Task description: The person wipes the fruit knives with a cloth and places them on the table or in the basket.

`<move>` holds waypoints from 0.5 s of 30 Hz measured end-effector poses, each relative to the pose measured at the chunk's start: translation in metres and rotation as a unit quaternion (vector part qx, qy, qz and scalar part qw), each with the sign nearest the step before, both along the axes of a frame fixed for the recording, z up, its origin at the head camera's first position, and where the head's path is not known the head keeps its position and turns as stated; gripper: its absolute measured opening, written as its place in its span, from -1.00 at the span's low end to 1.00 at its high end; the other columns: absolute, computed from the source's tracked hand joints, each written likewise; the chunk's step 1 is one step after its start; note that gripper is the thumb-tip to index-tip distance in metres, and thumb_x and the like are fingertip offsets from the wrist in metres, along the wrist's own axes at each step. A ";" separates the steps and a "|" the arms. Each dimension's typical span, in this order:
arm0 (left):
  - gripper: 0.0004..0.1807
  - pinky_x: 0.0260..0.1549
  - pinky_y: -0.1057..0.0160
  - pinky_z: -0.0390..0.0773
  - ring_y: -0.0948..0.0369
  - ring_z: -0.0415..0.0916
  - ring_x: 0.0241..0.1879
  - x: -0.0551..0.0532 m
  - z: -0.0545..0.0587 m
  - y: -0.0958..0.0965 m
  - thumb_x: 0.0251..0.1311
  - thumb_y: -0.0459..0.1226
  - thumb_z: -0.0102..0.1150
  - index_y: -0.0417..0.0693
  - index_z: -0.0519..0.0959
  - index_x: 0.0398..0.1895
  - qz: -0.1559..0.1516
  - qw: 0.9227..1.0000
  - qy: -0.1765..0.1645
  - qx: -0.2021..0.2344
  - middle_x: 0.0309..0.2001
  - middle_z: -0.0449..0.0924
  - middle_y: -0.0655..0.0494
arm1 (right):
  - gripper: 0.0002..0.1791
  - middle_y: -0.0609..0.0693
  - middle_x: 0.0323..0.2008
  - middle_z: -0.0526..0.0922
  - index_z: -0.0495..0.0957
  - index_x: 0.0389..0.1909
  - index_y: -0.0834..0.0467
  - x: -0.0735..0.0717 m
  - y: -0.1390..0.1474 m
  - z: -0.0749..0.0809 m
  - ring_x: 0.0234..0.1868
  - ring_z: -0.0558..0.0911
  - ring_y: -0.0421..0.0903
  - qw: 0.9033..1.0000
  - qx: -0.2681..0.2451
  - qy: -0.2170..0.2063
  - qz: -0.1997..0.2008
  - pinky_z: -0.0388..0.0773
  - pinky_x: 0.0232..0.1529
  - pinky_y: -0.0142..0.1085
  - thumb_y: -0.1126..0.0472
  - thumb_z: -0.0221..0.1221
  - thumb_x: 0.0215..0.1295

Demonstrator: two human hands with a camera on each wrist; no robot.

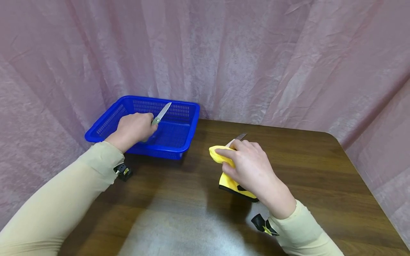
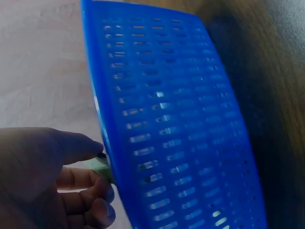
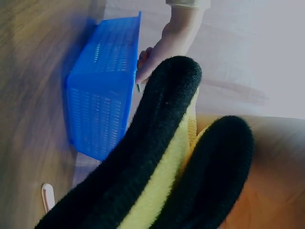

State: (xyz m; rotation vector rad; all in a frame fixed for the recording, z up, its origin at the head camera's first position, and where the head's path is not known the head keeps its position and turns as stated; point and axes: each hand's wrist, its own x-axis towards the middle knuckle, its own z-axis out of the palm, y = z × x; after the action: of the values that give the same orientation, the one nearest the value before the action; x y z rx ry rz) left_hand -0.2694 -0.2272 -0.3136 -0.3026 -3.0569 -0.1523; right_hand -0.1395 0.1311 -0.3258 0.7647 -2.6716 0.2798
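In the head view my left hand [image 1: 136, 128] grips a knife [image 1: 164, 112] by its pale green handle, blade pointing up and away. That hand is over the near left part of a blue plastic basket [image 1: 192, 133]. In the left wrist view the basket's slotted side hides most of the knife, leaving a bit of handle [image 2: 99, 165] between thumb and fingers. My right hand [image 1: 251, 165] pinches a yellow cloth [image 1: 228, 181] with black edging, bunched and hanging over the table. Just beyond those fingers lies a second blade [image 1: 241, 136] with a whitish handle, partly hidden.
The basket stands at the back left of the brown wooden table [image 1: 307, 170], close to a pink curtain [image 1: 230, 60]. The table's rounded far corner is at the right. On each wrist sits a small black camera, the left one [image 1: 123, 171] low over the table.
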 end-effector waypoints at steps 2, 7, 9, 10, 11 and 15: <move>-0.67 -0.46 -0.26 0.55 -0.13 0.56 -0.42 -0.004 -0.003 -0.002 0.53 -0.07 0.14 -0.07 0.55 -0.37 0.002 1.000 -0.010 -0.003 -0.44 0.61 -0.10 | -0.51 -0.01 -0.05 0.73 0.81 0.24 -0.10 0.000 0.000 0.000 -0.07 0.68 0.10 1.000 0.003 0.003 0.000 0.55 0.13 0.09 0.24 0.34 0.29; -0.69 -0.43 -0.26 0.57 -0.10 0.55 -0.40 -0.013 -0.010 -0.005 0.53 -0.10 0.12 -0.08 0.56 -0.37 0.009 0.999 -0.037 -0.020 -0.40 0.61 -0.10 | -0.51 -0.01 -0.05 0.73 0.81 0.24 -0.09 0.000 0.001 -0.001 -0.07 0.68 0.10 1.000 0.001 0.003 -0.002 0.55 0.13 0.09 0.24 0.35 0.29; -0.69 -0.41 -0.27 0.59 -0.10 0.56 -0.38 -0.016 -0.013 -0.006 0.53 -0.12 0.11 -0.09 0.57 -0.37 0.012 0.998 -0.049 -0.026 -0.38 0.63 -0.12 | -0.51 0.00 -0.05 0.73 0.81 0.24 -0.09 0.000 0.001 -0.001 -0.07 0.68 0.10 1.000 0.001 0.003 -0.003 0.55 0.14 0.09 0.24 0.36 0.28; -0.69 -0.39 -0.27 0.59 -0.10 0.57 -0.37 -0.017 -0.014 -0.006 0.53 -0.12 0.11 -0.10 0.57 -0.37 0.015 0.998 -0.055 -0.029 -0.37 0.63 -0.12 | -0.51 0.00 -0.06 0.72 0.81 0.24 -0.09 0.001 0.001 -0.001 -0.08 0.68 0.10 1.000 0.001 0.004 -0.003 0.55 0.13 0.09 0.24 0.36 0.28; -0.70 -0.37 -0.27 0.60 -0.11 0.58 -0.36 -0.018 -0.015 -0.007 0.53 -0.13 0.11 -0.10 0.57 -0.38 0.017 0.997 -0.061 -0.032 -0.36 0.64 -0.13 | -0.51 0.00 -0.06 0.72 0.81 0.24 -0.09 0.001 0.001 -0.002 -0.08 0.68 0.10 1.000 0.001 0.004 -0.003 0.55 0.13 0.09 0.24 0.36 0.28; -0.69 -0.33 -0.26 0.62 -0.11 0.57 -0.34 -0.020 -0.017 -0.010 0.52 -0.13 0.13 -0.09 0.56 -0.41 0.030 0.995 -0.085 -0.037 -0.35 0.63 -0.13 | -0.51 0.00 -0.08 0.72 0.81 0.23 -0.09 0.000 0.001 -0.002 -0.09 0.67 0.09 1.000 0.003 0.005 -0.005 0.55 0.13 0.08 0.24 0.35 0.27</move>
State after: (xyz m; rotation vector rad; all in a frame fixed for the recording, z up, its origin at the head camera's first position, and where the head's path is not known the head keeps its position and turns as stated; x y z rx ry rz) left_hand -0.2896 -0.2372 -0.3301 -0.2123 -3.2408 -0.0647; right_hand -0.1393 0.1320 -0.3279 0.7526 -2.6672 0.2635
